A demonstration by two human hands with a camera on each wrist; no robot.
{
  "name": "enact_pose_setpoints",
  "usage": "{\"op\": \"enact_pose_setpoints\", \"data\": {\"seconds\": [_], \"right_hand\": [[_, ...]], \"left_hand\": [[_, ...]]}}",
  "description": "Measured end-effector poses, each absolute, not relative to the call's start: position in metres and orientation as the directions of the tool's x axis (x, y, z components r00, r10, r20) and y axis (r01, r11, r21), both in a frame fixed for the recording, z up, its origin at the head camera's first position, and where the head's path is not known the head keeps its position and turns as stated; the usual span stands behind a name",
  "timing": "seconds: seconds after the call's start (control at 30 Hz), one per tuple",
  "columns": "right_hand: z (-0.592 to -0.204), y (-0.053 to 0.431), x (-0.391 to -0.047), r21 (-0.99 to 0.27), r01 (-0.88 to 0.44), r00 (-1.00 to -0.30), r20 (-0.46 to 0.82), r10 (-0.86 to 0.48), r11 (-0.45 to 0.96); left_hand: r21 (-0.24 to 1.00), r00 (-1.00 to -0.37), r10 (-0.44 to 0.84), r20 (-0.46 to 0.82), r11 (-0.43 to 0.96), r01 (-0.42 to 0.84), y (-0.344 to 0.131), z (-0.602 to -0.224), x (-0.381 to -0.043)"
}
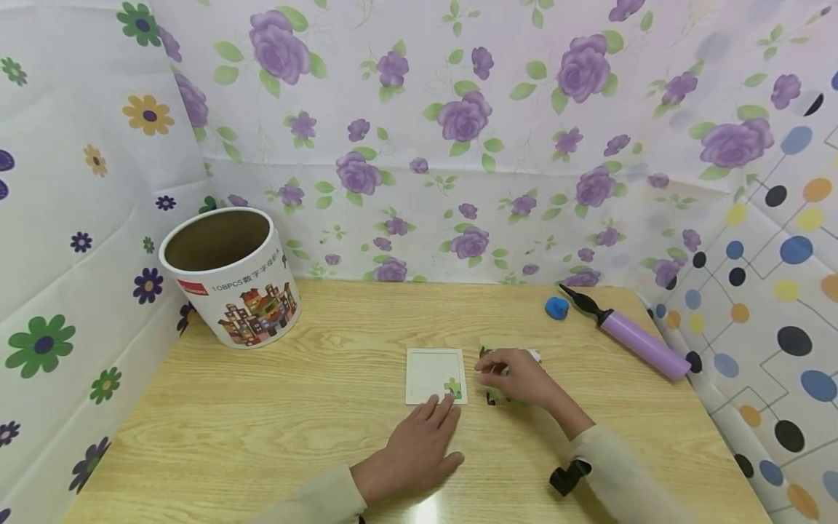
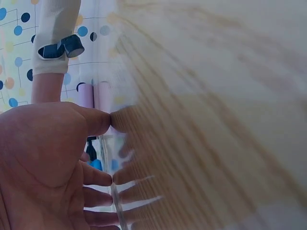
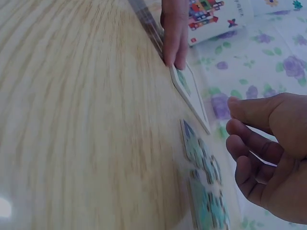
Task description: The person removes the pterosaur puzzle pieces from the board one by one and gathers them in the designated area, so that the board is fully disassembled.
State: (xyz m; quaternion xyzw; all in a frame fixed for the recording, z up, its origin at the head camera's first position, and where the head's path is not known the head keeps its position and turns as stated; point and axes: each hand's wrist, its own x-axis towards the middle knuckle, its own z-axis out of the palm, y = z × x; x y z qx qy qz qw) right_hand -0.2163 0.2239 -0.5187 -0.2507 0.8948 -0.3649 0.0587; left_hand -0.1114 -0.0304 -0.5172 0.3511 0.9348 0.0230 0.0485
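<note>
A square white puzzle tray (image 1: 427, 370) lies on the table, with one green puzzle piece (image 1: 452, 386) in its near right corner. My left hand (image 1: 422, 447) is stretched out flat, its fingertips on the tray's near edge. Several more green puzzle pieces (image 3: 208, 206) lie to the right of the tray, partly covered by my right hand (image 1: 520, 377) in the head view. That hand hovers above them with loosely bent fingers. In the right wrist view its thumb and fingertips are apart, and nothing shows between them.
A large white tub (image 1: 252, 298) with printed pictures stands at the back left of the wooden table (image 1: 294, 407). At the back right lie a small blue object (image 1: 557, 308) and a purple hand pump (image 1: 644, 343). Patterned cloth (image 1: 406, 145) closes off the back and sides.
</note>
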Motion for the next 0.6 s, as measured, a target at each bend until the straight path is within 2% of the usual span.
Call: {"op": "enact_pose_setpoints", "data": {"seconds": [0.33,0.6], "right_hand": [[-0.528,0.189,-0.228,-0.676,-0.442,-0.837,0.075,-0.542,0.59],[-0.528,0.178,-0.229,-0.637,-0.447,-0.84,0.057,-0.54,0.628]], "left_hand": [[-0.01,-0.701,0.713,-0.022,0.701,0.713,-0.032,-0.519,-0.111],[-0.02,-0.659,0.752,-0.009,0.659,0.752,-0.034,-0.518,-0.113]]}}
